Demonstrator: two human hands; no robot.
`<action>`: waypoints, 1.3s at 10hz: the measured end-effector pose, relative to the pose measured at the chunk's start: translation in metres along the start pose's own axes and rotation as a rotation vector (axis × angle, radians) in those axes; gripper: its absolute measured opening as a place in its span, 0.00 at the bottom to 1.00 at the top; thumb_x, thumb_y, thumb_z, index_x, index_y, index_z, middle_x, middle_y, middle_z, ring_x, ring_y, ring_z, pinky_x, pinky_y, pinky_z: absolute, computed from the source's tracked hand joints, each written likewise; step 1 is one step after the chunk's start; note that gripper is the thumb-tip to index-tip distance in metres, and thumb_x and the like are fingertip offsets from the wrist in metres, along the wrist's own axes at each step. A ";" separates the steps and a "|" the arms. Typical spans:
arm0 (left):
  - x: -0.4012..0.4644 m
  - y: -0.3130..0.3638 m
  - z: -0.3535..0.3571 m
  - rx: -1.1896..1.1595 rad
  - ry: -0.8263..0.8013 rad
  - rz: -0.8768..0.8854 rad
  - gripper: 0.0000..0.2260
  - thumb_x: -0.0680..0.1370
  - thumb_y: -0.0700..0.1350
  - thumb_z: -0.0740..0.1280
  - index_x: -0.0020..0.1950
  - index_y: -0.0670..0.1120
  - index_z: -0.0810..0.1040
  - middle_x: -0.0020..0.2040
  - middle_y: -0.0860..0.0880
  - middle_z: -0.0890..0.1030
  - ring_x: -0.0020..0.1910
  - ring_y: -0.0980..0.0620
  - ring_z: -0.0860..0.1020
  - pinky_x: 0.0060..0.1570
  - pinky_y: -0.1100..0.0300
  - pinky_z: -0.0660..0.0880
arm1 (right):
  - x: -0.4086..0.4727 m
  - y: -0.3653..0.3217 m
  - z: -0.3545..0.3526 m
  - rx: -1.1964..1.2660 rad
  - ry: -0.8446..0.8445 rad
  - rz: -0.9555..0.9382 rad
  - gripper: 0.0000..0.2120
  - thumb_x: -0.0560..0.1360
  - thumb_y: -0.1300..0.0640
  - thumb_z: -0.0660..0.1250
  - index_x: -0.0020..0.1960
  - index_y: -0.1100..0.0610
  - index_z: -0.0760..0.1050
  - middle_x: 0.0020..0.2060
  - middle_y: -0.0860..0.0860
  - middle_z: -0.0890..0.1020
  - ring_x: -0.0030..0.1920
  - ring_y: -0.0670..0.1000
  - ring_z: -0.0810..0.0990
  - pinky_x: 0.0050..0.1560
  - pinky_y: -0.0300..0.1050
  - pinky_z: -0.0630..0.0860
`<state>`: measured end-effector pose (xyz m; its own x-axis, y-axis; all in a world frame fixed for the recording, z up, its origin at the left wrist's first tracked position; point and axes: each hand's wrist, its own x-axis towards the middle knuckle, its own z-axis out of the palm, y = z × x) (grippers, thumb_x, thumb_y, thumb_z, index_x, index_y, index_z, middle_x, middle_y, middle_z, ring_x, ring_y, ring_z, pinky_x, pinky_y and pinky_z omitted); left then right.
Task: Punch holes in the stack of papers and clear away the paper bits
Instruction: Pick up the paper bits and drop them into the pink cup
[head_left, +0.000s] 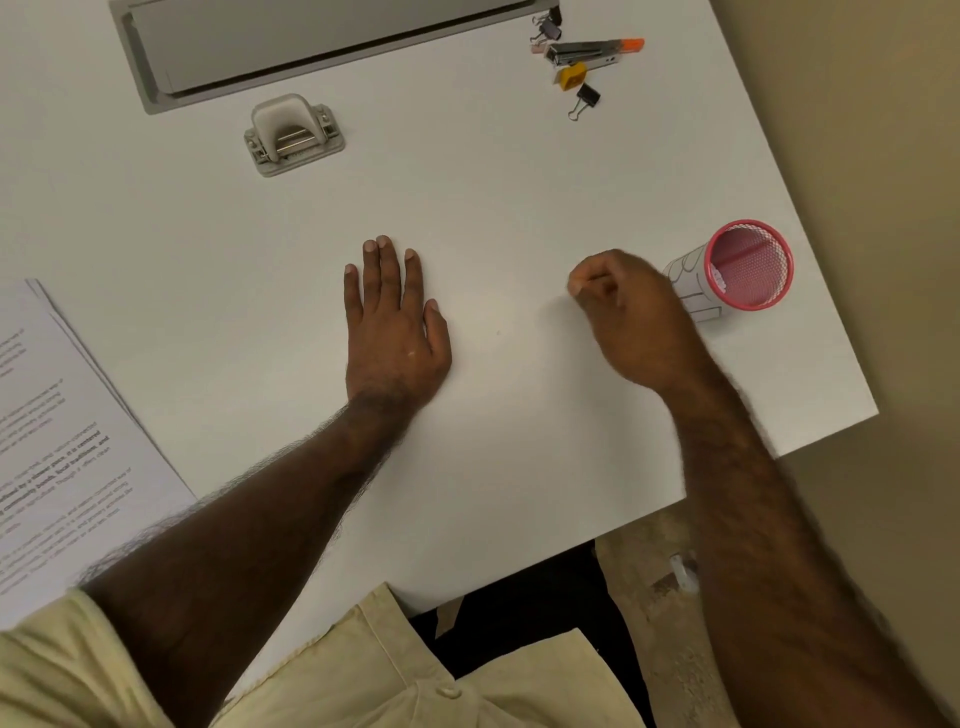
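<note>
My left hand (396, 332) lies flat, palm down, in the middle of the white table (519, 182), fingers spread and holding nothing. To its right, my right hand (631, 317) hovers with the fingertips pinched together; it is blurred, and I cannot tell whether a paper bit is between them. A pink mesh cup (748, 265) with a white paper wrap stands just right of that hand, with a few white bits inside. The grey hole punch (293, 134) sits at the back left. The stack of printed papers (62, 441) lies at the left edge. A tiny speck (498, 332) lies between my hands.
A stapler (592, 52) with an orange tip, a yellow sharpener (571, 75) and black binder clips (584, 101) lie at the back right. A grey cable tray (156, 78) runs along the back. The table's right and near edges drop off close by.
</note>
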<state>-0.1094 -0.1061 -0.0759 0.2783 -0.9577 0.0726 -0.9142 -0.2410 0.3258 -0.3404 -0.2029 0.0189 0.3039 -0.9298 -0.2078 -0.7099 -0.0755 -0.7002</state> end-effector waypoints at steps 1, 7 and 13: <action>0.001 0.000 0.000 0.001 -0.004 0.001 0.29 0.86 0.48 0.55 0.85 0.38 0.58 0.86 0.35 0.54 0.87 0.38 0.49 0.85 0.38 0.47 | -0.009 0.002 -0.034 0.106 0.172 0.017 0.07 0.82 0.63 0.66 0.51 0.52 0.79 0.39 0.42 0.80 0.37 0.37 0.77 0.42 0.29 0.72; 0.000 0.000 0.000 0.014 -0.019 -0.005 0.29 0.86 0.50 0.52 0.86 0.40 0.57 0.87 0.36 0.52 0.87 0.40 0.48 0.86 0.40 0.45 | -0.024 0.036 -0.108 -0.214 0.564 0.204 0.10 0.77 0.49 0.72 0.53 0.54 0.87 0.43 0.50 0.87 0.41 0.48 0.82 0.50 0.47 0.82; -0.001 0.001 -0.002 0.003 -0.015 -0.007 0.29 0.86 0.49 0.52 0.86 0.39 0.57 0.87 0.36 0.53 0.87 0.39 0.49 0.85 0.40 0.45 | -0.021 0.023 -0.102 -0.217 0.663 0.204 0.12 0.77 0.46 0.70 0.52 0.53 0.86 0.46 0.49 0.87 0.41 0.49 0.82 0.50 0.48 0.82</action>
<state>-0.1100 -0.1052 -0.0743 0.2803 -0.9583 0.0557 -0.9130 -0.2483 0.3237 -0.4283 -0.2216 0.0766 -0.2479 -0.9508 0.1858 -0.8422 0.1167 -0.5264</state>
